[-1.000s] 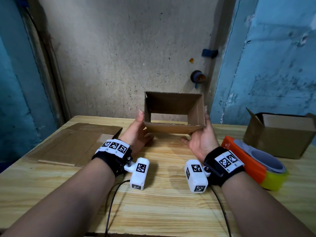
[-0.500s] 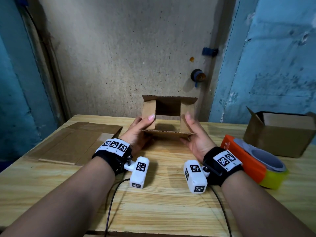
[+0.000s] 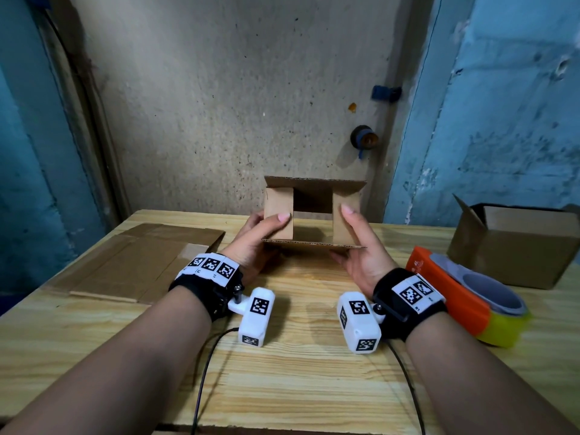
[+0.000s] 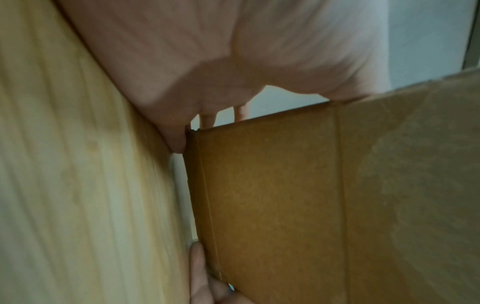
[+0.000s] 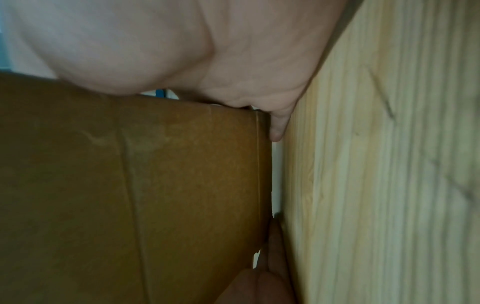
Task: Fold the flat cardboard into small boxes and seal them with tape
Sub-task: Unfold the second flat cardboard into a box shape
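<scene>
Small cardboard box (image 3: 314,211): held above wooden table (image 3: 298,387), open end toward wearer. Left hand (image 3: 254,243) and right hand (image 3: 361,249) each gripped a side, thumbs pressing side flaps inward; fingers behind apparently hidden.

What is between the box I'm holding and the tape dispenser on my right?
Nothing visible. Bare table lies between the box and the tape dispenser; only the right hand itself is on that side.

wooden table (image 3: 282,387) | blue wall clip (image 3: 386,92) | plastered wall (image 3: 235,89)
</scene>
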The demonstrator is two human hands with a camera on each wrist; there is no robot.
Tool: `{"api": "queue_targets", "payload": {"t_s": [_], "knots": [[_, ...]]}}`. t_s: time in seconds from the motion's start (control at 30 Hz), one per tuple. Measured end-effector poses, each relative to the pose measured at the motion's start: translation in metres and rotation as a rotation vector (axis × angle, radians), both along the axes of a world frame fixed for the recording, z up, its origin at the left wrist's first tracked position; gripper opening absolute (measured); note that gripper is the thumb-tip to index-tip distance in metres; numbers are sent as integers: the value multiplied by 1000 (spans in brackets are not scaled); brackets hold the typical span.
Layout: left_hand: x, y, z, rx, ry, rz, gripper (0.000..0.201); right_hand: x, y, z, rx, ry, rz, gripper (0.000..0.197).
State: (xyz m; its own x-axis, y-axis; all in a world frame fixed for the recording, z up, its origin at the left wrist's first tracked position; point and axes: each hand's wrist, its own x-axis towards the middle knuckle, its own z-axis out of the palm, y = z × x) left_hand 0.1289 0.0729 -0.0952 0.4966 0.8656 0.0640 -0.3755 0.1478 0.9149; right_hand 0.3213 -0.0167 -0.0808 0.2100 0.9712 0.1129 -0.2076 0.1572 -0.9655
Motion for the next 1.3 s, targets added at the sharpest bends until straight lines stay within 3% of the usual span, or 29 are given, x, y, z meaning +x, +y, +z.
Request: {"api": "queue_targets", "payload": {"t_s": [0.07,0.3,0.5,0.67,0.8,0.87,0.97,1.07,1.23,1.3], "knots": [[1,2,-2,-7,-6,11,87,1,2,-2,1,-7,-5,78],[0,0,1,-11,13,1,86,4,7,-5,3,46,-8,89],[2,2,2,13,26,22,93,4,11,-5,-9,39,-5,79],[2,3,1,-8,24,18,81,2,9,-5,-8,63,-47,95],[0,1,4,-27,10,1,59,-5,4,3,23,176,-88,72],[1,0,5,-44,-14,5,61,-6,3,6,53,261,-87,67],[3,2,6,-14,-45,57,68,-6,5,5,45,255,-92,75],[3,2,6,75,-69,71,55,-2,5,3,30,160,-100,95],[2,6,5,91,-69,139,65,2,5,3,22,95,-148,74],[2,6,6,79,-73,132,62,2,6,4,34,94,-122,49]]}}
